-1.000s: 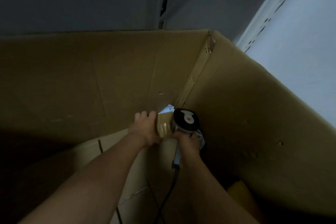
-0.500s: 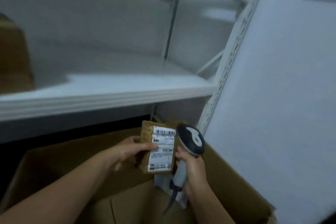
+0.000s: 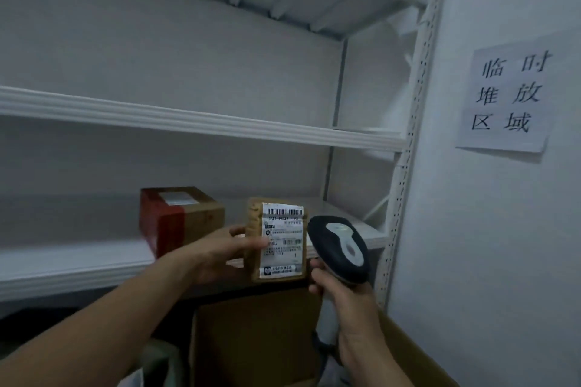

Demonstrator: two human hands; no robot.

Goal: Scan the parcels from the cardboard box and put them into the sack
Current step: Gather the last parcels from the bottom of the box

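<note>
**Left hand [image 3: 220,253] shows the parcel [image 3: 283,229], right hand [image 3: 342,295] raises the scanner [image 3: 341,248]**

Both hands are clamped, each on its own thing. They stand close together without meeting. The left hand pinches the parcel by its left edge, thumb across the front of the label and fingers behind. The right hand is wrapped round the scanner's pale handle, with the head uppermost. Below them, nearest the person, the open cardboard box [image 3: 251,339] shows its brown inner wall.

The parcel is a small brown packet held in the air above the box. It is upright, its long axis vertical, with the white label facing the person and the main barcode running across the top. The scanner's head is just beside the parcel's right edge, level with the middle of the label; whether they touch is not clear. Only the head's dark back and grey button show, so its reading window seems to point away towards the shelving, while the label faces back. The scan looks to be the step in hand, and it turns on that mismatch. Either the parcel turns its face to the window, or the scanner draws back and swings left onto the barcode.

Beyond, a white shelf [image 3: 78,267] carries a brown box with red tape [image 3: 179,217], behind the left hand. Far right, a paper sign [image 3: 506,94] with Chinese characters hangs on the wall beside a perforated upright [image 3: 405,166].
</note>
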